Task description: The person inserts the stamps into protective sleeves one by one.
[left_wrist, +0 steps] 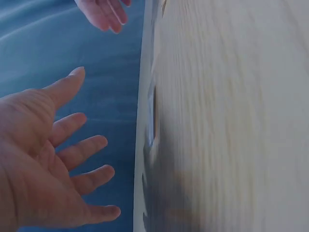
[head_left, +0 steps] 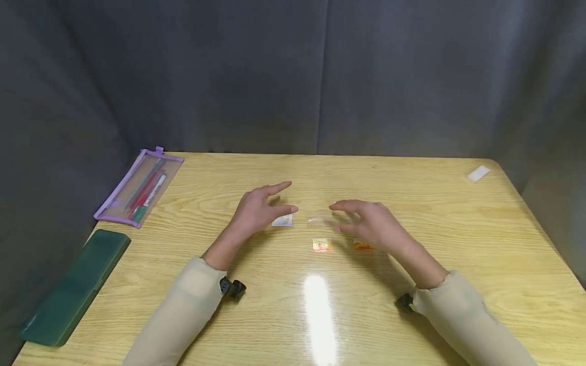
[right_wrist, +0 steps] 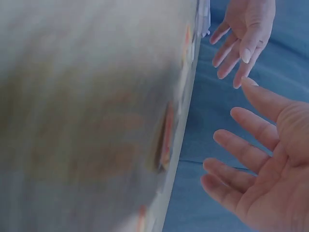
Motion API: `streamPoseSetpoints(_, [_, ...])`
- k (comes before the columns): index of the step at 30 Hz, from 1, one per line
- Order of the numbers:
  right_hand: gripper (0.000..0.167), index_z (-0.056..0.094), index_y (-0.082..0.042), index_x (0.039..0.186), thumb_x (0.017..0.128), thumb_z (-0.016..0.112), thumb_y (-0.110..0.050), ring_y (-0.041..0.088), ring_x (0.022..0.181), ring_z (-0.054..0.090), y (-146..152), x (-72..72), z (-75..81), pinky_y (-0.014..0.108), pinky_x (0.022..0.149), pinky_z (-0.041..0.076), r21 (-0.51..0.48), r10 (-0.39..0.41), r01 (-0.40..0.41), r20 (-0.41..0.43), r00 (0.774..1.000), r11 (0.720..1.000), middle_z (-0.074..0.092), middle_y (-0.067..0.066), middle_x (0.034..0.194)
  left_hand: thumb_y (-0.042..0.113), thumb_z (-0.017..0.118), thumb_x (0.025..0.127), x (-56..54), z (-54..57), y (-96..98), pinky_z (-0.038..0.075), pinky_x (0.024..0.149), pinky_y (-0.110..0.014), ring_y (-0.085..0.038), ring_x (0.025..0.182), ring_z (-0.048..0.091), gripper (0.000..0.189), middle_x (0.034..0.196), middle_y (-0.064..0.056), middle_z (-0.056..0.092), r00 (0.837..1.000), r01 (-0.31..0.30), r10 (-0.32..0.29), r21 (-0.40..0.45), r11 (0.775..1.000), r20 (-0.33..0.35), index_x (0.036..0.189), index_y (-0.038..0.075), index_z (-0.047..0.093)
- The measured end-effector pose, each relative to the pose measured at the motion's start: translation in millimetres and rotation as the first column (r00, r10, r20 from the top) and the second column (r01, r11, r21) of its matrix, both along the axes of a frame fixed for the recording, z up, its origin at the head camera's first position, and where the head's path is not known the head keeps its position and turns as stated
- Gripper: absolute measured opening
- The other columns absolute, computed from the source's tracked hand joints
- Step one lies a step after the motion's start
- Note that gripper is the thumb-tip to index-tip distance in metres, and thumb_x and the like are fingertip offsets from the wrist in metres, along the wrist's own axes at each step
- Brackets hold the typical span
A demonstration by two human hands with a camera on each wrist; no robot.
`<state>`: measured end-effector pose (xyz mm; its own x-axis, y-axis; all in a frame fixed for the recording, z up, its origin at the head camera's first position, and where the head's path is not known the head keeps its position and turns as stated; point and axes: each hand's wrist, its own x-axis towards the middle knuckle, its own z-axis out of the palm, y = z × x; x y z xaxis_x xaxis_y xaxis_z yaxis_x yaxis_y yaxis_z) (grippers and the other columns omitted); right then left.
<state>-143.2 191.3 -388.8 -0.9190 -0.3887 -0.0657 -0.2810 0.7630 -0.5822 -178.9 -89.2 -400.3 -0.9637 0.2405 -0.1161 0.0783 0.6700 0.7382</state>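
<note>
My left hand (head_left: 258, 211) hovers over the table with its fingers spread and nothing in it. Just beneath its thumb lies a small square whitish-blue packet (head_left: 282, 221), partly covered by the hand. Opposite it, my right hand (head_left: 368, 223) is held in the air, fingers loosely extended and holding nothing. Between the two hands lies a clear plastic piece (head_left: 320, 220), faint against the wood. A yellow-and-orange packet (head_left: 322, 245) sits nearer to me. Another orange packet (head_left: 362, 245) is partly hidden below the right hand. Both palms face inward in the wrist views.
At the left, a purple-edged mesh pouch (head_left: 137, 188) holds several pens. In front of it lies a long dark green case (head_left: 75, 287) by the table's left edge. A white eraser-like block (head_left: 478, 173) is at the back right corner. Dark curtains (head_left: 316, 76) surround the wooden table (head_left: 458, 229).
</note>
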Motion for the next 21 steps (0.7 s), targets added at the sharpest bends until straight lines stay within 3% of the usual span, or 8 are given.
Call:
streamPoseSetpoints(1, [0.045,0.064,-0.02,0.138,0.094,0.074,-0.029,0.036,0.13,0.06,1.6,0.7,-1.5,0.056,0.106,0.048,-0.005,0.007,-0.007,-0.008,1.0,1.0,0.06,0.01,0.145,0.046,0.076,0.089,-0.9,-0.4,3.8,0.039,0.116,-0.055,-0.032,0.148,0.04,0.064,0.157,-0.009,0.048,1.0,0.01,-0.01,-0.013,1.0,-0.003,0.148,0.038,0.052])
streamPoseSetpoints(6, [0.048,0.064,-0.018,0.138,0.093,0.075,-0.028,0.04,0.138,0.052,4.8,2.0,-6.3,0.062,0.112,0.041,0.003,0.031,-0.031,-0.007,0.999,1.0,0.058,0.012,0.147,0.046,0.075,0.09,-4.7,-1.2,22.0,0.044,0.111,-0.052,-0.034,0.13,0.056,0.06,0.153,-0.008,0.052,0.999,0.047,-0.048,-0.081,0.996,-0.003,0.146,0.037,0.054])
streamPoseSetpoints(10, [0.046,0.066,-0.019,0.136,0.091,0.077,-0.027,0.043,0.143,0.044,0.6,1.1,-7.5,0.066,0.115,0.035,0.023,0.045,-0.046,0.006,0.999,0.999,0.058,0.013,0.147,0.046,0.076,0.09,-6.3,-2.0,33.2,0.034,0.118,-0.056,-0.035,0.137,0.051,0.058,0.149,-0.006,0.057,0.997,0.072,-0.076,-0.162,0.984,-0.018,0.144,0.035,0.058])
streamPoseSetpoints(12, [0.045,0.068,-0.018,0.133,0.09,0.078,-0.025,0.041,0.14,0.049,-2.0,0.7,-7.8,0.064,0.113,0.038,0.028,0.058,-0.058,0.005,0.998,0.998,0.06,0.012,0.145,0.047,0.076,0.09,-6.5,-2.7,38.2,0.025,0.123,-0.06,-0.034,0.15,0.037,0.056,0.147,-0.003,0.059,0.996,0.083,-0.091,-0.214,0.973,-0.026,0.142,0.034,0.059])
streamPoseSetpoints(14, [0.042,0.07,-0.016,0.13,0.089,0.079,-0.022,0.037,0.132,0.057,-4.8,0.6,-8.3,0.059,0.109,0.045,0.036,0.085,-0.085,-0.012,0.996,0.996,0.065,0.011,0.139,0.047,0.075,0.09,-6.3,-3.7,42.5,0.017,0.124,-0.063,-0.033,0.152,0.034,0.055,0.147,-0.001,0.059,0.994,0.103,-0.112,-0.26,0.96,-0.02,0.141,0.034,0.06])
streamPoseSetpoints(18, [0.037,0.075,-0.015,0.121,0.085,0.083,-0.02,0.028,0.117,0.065,-11.0,1.8,-10.6,0.052,0.104,0.05,0.065,0.139,-0.136,-0.056,0.989,0.989,0.074,0.004,0.122,0.047,0.075,0.09,-5.5,-6.3,49.9,0.015,0.125,-0.063,-0.033,0.153,0.033,0.052,0.15,0.001,0.056,0.988,0.144,-0.153,-0.34,0.929,0.001,0.139,0.036,0.062])
streamPoseSetpoints(21, [0.033,0.078,-0.018,0.115,0.083,0.085,-0.024,0.026,0.116,0.064,-17.3,3.1,-12.6,0.05,0.107,0.047,0.118,0.175,-0.165,-0.077,0.982,0.979,0.075,0.0,0.116,0.046,0.075,0.09,-4.9,-7.5,54.3,0.016,0.126,-0.059,-0.031,0.154,0.031,0.048,0.153,0.0,0.053,0.985,0.166,-0.174,-0.374,0.912,0.012,0.136,0.037,0.065])
